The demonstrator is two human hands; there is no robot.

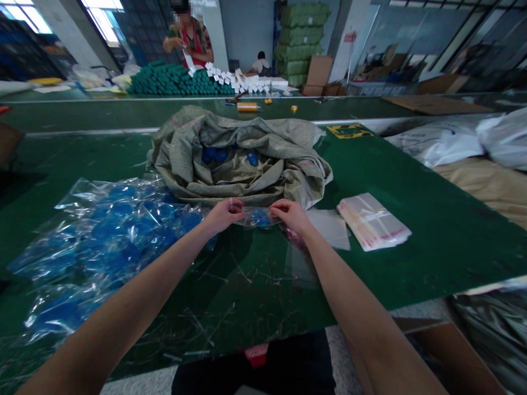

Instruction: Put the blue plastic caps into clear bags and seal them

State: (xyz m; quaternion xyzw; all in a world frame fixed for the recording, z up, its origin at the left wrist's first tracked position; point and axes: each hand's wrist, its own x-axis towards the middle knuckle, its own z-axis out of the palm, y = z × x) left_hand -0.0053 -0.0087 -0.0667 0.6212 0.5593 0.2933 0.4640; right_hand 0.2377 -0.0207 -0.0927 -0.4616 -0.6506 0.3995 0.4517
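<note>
My left hand (224,214) and my right hand (290,215) both pinch a small clear plastic bag (258,218) with a blue piece inside it, held between them just above the green table (411,219). Right behind the hands lies an open grey woven sack (247,159) with blue pieces (216,154) showing inside. A heap of blue pieces packed in clear bags (111,236) lies to the left of my left hand. A stack of flat clear bags (373,220) lies to the right of my right hand, with a loose clear bag (331,227) beside it.
Another person (189,35) stands at the far table behind green rolls (173,81) and white boxes (242,81). White sacks (453,142) lie at the right. A cardboard box (444,356) sits at the lower right, off the table's near edge.
</note>
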